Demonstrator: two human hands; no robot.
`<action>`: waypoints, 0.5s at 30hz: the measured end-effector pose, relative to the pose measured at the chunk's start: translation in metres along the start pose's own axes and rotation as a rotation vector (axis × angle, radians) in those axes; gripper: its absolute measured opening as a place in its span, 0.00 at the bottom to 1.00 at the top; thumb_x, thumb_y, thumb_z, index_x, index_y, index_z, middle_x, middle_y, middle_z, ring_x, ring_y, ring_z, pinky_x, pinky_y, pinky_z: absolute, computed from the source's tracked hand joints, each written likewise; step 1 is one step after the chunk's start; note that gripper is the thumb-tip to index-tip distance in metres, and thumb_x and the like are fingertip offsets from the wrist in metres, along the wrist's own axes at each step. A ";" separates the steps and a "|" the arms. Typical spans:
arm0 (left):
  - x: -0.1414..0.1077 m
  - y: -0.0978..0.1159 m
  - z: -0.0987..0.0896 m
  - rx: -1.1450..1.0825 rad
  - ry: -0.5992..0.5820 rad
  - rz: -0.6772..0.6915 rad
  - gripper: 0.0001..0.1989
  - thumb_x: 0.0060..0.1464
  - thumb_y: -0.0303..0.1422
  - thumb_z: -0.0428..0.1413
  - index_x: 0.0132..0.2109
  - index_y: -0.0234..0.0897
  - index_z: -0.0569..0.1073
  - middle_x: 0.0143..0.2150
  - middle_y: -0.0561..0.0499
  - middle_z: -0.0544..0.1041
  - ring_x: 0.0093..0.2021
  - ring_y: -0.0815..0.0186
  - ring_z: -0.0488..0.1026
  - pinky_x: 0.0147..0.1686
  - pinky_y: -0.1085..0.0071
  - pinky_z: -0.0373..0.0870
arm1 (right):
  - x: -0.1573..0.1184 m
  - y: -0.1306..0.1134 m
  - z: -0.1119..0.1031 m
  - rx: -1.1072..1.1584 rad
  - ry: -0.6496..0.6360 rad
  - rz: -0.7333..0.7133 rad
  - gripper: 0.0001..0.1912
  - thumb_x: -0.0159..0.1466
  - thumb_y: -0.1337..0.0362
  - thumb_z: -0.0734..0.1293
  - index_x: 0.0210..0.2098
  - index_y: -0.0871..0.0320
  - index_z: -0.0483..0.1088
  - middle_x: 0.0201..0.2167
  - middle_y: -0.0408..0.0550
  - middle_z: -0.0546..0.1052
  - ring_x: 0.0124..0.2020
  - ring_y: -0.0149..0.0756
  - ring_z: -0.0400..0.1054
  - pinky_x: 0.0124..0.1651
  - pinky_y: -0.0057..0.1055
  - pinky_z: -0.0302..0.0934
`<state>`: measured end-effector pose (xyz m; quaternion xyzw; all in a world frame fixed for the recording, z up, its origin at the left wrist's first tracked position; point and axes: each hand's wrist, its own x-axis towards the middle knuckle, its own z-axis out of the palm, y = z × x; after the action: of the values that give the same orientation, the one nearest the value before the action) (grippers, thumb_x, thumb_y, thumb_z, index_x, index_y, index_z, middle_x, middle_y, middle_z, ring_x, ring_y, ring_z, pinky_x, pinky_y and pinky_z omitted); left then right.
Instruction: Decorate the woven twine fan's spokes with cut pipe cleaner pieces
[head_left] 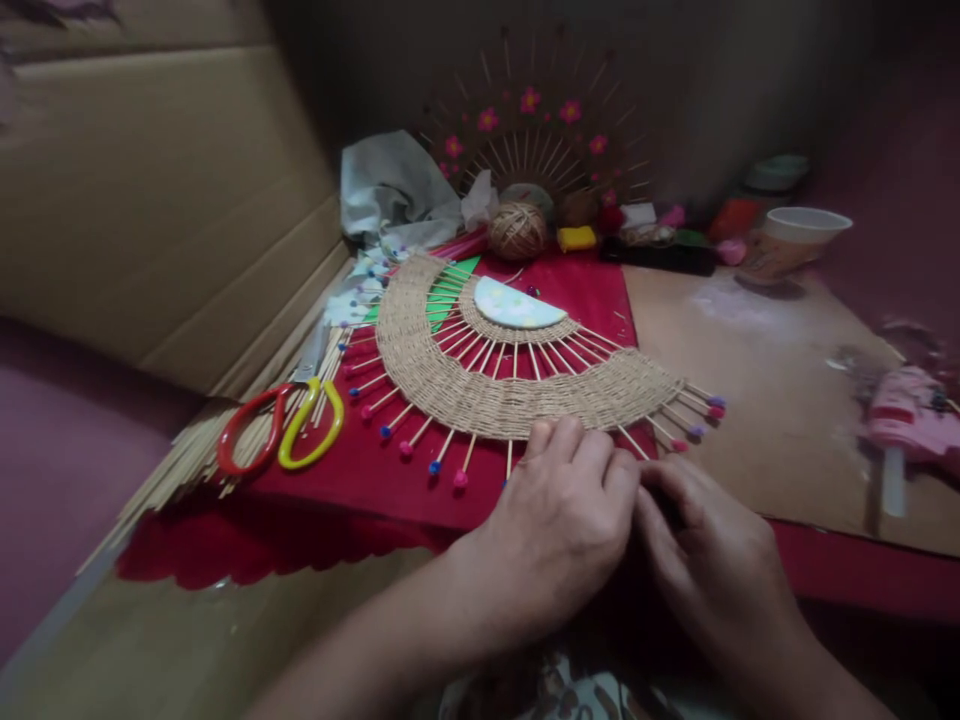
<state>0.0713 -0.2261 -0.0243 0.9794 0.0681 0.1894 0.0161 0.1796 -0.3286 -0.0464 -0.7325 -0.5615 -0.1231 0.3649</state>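
Note:
A half-round woven fan (pixel 480 398) of tan twine on thin sticks lies flat on red cloth. Small pink, blue and purple balls tip many of its sticks, and a pale patterned half-disc (pixel 517 303) covers its hub. Fingers curled, my left hand (pixel 574 500) grips the fan's near edge and hides several stick ends. Just to its right, my right hand (pixel 712 540) is closed with thumb and fingers pinched together by a stick's end. What sits in that pinch is hidden.
Scissors (pixel 311 425) with red and yellow handles lie left, on loose sticks (pixel 180 465). Behind are a twine ball (pixel 517 230) and a flowered fan (pixel 529 105). A paper cup (pixel 795 245) and pink glue gun (pixel 907 410) stand right. Cardboard (pixel 150 200) walls the left side.

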 end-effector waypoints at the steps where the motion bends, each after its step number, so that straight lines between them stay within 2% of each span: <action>1: 0.000 -0.001 0.000 -0.006 0.001 0.005 0.08 0.60 0.26 0.45 0.40 0.32 0.69 0.36 0.46 0.68 0.38 0.58 0.60 0.38 0.60 0.58 | 0.000 0.000 0.000 0.002 -0.001 0.000 0.08 0.65 0.68 0.58 0.31 0.60 0.66 0.24 0.46 0.72 0.24 0.30 0.68 0.28 0.25 0.59; 5: 0.001 -0.007 -0.001 -0.019 0.029 0.053 0.09 0.60 0.26 0.45 0.38 0.31 0.71 0.36 0.45 0.68 0.38 0.58 0.60 0.37 0.61 0.56 | 0.000 0.001 0.000 0.042 -0.011 0.010 0.06 0.65 0.69 0.59 0.32 0.60 0.67 0.24 0.45 0.72 0.25 0.29 0.68 0.29 0.25 0.59; 10: 0.001 -0.015 0.004 -0.080 0.116 0.119 0.13 0.60 0.26 0.44 0.42 0.28 0.73 0.34 0.45 0.70 0.36 0.59 0.61 0.37 0.59 0.56 | 0.000 0.000 0.001 0.128 -0.060 0.107 0.06 0.64 0.70 0.60 0.32 0.60 0.66 0.25 0.44 0.71 0.26 0.30 0.66 0.30 0.27 0.59; 15: 0.002 -0.018 0.006 -0.118 0.173 0.128 0.14 0.61 0.26 0.44 0.42 0.28 0.74 0.33 0.44 0.71 0.35 0.59 0.62 0.37 0.59 0.55 | 0.000 0.000 -0.001 0.189 -0.084 0.149 0.06 0.64 0.70 0.59 0.32 0.60 0.67 0.25 0.45 0.70 0.27 0.31 0.65 0.30 0.28 0.60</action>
<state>0.0727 -0.2084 -0.0299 0.9591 -0.0045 0.2775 0.0558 0.1794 -0.3295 -0.0454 -0.7388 -0.5294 -0.0114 0.4168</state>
